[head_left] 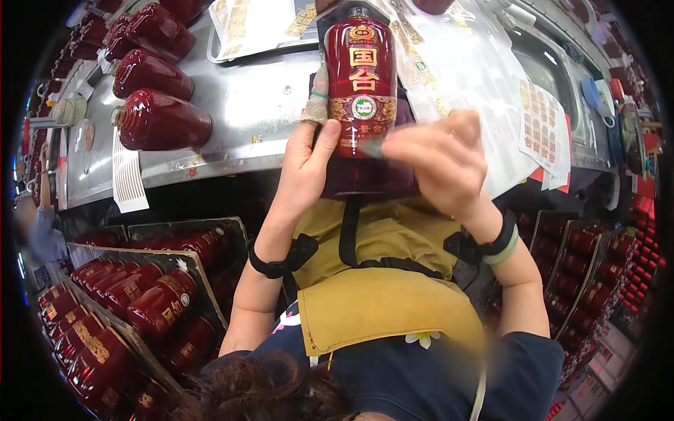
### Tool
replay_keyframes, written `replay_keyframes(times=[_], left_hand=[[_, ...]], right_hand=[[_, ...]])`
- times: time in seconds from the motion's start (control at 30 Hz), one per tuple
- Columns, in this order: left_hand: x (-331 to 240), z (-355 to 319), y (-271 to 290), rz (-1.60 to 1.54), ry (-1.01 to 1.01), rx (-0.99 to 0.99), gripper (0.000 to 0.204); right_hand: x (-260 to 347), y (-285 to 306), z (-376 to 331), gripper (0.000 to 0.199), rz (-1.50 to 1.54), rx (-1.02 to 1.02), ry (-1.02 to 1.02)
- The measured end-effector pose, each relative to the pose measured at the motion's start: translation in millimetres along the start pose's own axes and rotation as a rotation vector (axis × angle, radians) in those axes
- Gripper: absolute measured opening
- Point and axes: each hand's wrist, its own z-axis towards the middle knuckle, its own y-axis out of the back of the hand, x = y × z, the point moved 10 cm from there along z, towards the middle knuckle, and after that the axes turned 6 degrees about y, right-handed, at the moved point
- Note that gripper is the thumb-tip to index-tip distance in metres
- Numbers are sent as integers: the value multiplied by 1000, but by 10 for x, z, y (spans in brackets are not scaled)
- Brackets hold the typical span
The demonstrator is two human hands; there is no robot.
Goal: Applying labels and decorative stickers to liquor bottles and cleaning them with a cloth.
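A steel worktable (267,98) was seen ahead, with red bottles (158,119) laid on its left part and label sheets (540,126) to the right. A red bottle (361,77) was held at the table's near edge, gripped by the left hand (305,165). The right hand (439,158), fingers together, was pressed against its lower front.

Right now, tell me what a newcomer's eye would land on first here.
The glossy red bottle at top centre, gold labels facing up, gripped from the side by the left hand while the blurred right hand covers its lower front. Next, more red bottles lying on the metal table upper left, and trays of bottles lower left.
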Motion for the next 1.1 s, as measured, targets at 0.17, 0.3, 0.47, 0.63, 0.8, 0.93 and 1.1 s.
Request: replay_keyframes(times=[0.17,0.3,0.47,0.63,0.8,0.93,1.1], left_hand=[[-451,-158,7,364,-514,-104,100],[-427,-249,-96,709,-506,-229,106],[-353,-193,-20,687,-409,-249,88],[-350,-138,-12,700,-296,-149,86],[-644,-211,-269,892,-513,-236,94],[-687,-203,-371,1011,-481,-247,94],[-682,-213,-437,1156,-499,-237,92]], right_hand=[[136,-121,126,21,68,74,193],[-454,-7,303,14,-14,-89,-210],[221,14,306,19,-45,-122,324],[-305,96,191,26,36,-90,-120],[-571,446,137,23,-8,-332,-156],[-649,464,88,21,8,-353,-294],[-652,409,62,20,61,-358,-298]])
